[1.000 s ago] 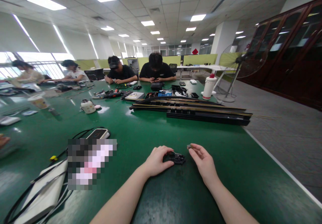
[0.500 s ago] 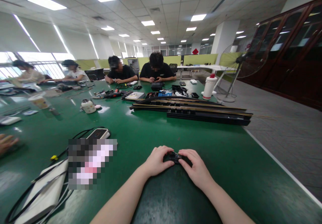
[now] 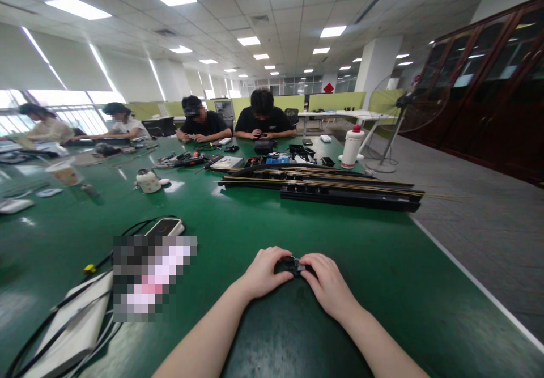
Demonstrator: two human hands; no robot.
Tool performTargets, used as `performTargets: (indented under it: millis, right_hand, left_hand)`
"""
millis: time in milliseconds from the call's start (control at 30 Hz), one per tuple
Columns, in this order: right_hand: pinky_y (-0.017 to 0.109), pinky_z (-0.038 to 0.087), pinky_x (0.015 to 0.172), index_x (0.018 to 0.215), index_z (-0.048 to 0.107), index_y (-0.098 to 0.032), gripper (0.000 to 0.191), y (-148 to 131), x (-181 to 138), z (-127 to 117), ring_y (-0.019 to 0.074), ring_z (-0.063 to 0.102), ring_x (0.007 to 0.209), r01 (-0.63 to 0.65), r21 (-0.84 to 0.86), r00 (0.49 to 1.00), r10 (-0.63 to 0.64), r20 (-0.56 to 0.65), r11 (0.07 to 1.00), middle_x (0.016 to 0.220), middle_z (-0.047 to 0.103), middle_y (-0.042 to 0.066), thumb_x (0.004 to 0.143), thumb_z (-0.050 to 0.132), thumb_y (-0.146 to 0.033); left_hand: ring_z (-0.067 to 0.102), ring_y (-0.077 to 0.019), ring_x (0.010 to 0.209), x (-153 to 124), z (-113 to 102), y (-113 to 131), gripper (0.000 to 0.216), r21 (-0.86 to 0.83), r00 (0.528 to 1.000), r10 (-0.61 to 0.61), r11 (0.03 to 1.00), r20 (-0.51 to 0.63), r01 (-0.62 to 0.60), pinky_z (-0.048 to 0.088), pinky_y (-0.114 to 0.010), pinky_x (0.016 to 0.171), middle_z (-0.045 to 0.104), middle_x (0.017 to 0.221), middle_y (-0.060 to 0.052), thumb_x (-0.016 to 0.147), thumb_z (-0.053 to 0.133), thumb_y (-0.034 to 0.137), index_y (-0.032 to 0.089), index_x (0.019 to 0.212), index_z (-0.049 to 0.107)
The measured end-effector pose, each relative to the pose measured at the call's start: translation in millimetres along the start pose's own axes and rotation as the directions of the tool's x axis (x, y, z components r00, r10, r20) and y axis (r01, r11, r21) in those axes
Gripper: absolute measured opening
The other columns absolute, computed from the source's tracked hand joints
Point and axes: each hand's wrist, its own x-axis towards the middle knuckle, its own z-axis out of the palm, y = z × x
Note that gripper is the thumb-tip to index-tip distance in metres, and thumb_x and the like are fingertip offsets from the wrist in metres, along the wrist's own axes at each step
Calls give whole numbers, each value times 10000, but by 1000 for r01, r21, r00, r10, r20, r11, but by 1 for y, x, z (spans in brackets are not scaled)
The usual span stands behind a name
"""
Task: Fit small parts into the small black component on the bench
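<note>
Head view: small black part (image 3: 293, 266) lies on the green worktop (image 3: 382, 264), long axis left-right, pinched between both hands. Left hand (image 3: 266, 271) grasps its left end; right hand (image 3: 329, 287) closes on its right end. Both equally near, fingertips almost meeting.

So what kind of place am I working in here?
Probably an open-plan office used as an assembly workshop: a long green table with seated co-workers, long black rails, and both hands on a small black part.
</note>
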Motion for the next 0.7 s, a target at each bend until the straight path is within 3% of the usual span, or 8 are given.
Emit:
performTargets:
  millis: [333, 700]
  right_hand:
    - [434, 426, 954, 987, 606, -223, 168, -4, -1, 3, 226, 565, 1092, 24, -81, 999, -21, 37, 996, 1091, 655, 76, 859, 500, -199]
    - [438, 431, 955, 1014, 628, -236, 201, -4, -2, -1, 230, 567, 1091, 10, -57, 999, -7, 51, 998, 1113, 656, 69, 863, 500, -203]
  left_hand:
    - [562, -217, 1004, 0, 0, 0, 383, 15, 1000, -4, 1000, 8, 4, 403, -345, 877, 639, 1073, -24, 757, 691, 304, 231, 1110, 561]
    - [565, -212, 995, 0, 1, 0, 403, 7, 1000, -10, 1000, -2, 10, 403, -340, 869, 642, 1074, -17, 749, 703, 294, 233, 1121, 559]
